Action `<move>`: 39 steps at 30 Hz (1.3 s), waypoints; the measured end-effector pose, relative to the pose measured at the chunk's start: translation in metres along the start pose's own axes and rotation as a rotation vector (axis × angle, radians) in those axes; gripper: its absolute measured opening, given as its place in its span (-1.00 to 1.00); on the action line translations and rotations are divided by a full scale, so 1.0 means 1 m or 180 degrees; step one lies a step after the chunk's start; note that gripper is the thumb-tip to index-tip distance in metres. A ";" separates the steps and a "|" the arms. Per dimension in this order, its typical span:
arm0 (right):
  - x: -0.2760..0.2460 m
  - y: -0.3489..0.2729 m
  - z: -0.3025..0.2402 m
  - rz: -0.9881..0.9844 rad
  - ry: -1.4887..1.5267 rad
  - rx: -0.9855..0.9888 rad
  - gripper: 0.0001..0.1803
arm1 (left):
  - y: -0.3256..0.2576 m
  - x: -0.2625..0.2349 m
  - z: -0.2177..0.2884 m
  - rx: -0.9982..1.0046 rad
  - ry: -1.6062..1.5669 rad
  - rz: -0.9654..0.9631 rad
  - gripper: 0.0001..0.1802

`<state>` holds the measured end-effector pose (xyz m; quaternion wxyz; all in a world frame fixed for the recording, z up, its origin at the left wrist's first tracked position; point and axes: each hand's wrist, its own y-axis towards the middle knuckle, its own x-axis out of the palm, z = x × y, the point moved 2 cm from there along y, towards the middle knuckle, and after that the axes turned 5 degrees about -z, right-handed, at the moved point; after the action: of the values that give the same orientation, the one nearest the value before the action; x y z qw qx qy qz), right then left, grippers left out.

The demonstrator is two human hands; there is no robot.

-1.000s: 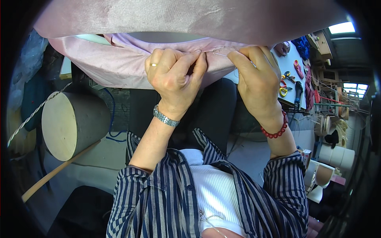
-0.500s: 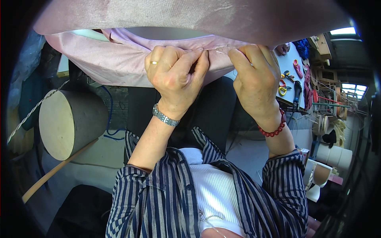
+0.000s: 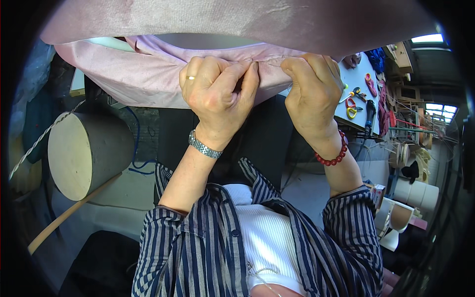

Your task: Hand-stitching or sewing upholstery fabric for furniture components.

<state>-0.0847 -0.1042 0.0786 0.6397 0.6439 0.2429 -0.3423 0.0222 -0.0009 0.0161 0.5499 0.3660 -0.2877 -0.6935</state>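
Pink velvety fabric (image 3: pixel 128 74) covers a padded furniture piece in front of me, with an open gap between its upper part (image 3: pixel 198 20) and lower edge. My left hand (image 3: pixel 217 94) is closed, thumb and forefinger pinching a fold of the fabric along the lower edge. Just right of it, my right hand (image 3: pixel 314 94) is closed against the same edge, its fingertips in a pinch on a thin needle, mostly hidden by the fingers. A fine pale thread seems to run along the fabric between both hands.
On the right, a white table (image 3: pixel 358 81) bears scissors with red and yellow handles (image 3: pixel 352 109), pink-handled scissors (image 3: pixel 370 84) and a black tool (image 3: pixel 369 116). A large grey cylinder (image 3: pixel 94 153) stands at left beside a wooden stick (image 3: pixel 69 213) and twisted cord (image 3: pixel 39 143).
My right hand has shifted slightly left, closer to my left hand. The shiny needle end beside its fingertips shows less now. My left hand keeps its pinch almost in place.
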 end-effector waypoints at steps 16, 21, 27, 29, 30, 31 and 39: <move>0.024 0.002 -0.015 0.0559 0.0039 -0.0007 -0.85 | -0.002 -0.002 0.002 0.0024 -0.0074 0.0061 -0.87; 0.022 0.002 -0.016 0.0672 -0.0032 -0.0090 -0.89 | -0.002 -0.002 0.001 0.0113 -0.0077 0.0070 -0.86; -0.010 0.015 -0.028 0.0360 0.0217 -0.0188 -0.71 | -0.005 -0.001 -0.001 0.0098 -0.0064 0.0111 -0.85; -0.006 0.020 -0.030 -0.0053 0.0039 -0.0295 -0.72 | -0.005 -0.003 -0.001 0.0091 -0.0094 0.0047 -0.87; -0.002 0.023 -0.031 -0.0377 -0.0122 -0.0309 -0.73 | -0.004 -0.004 -0.001 0.0098 -0.0087 0.0051 -0.87; 0.001 0.026 -0.030 -0.0492 -0.0322 -0.0322 -0.80 | -0.004 -0.004 0.000 0.0125 -0.0096 0.0025 -0.88; 0.009 0.036 -0.033 -0.1342 -0.0604 -0.0325 -0.87 | -0.006 -0.005 -0.002 0.0230 -0.0156 0.0064 -0.89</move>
<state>-0.0472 -0.0748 0.0937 0.6057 0.5108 0.3278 -0.5145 0.0209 0.0051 0.0115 0.5360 0.3658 -0.3296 -0.6858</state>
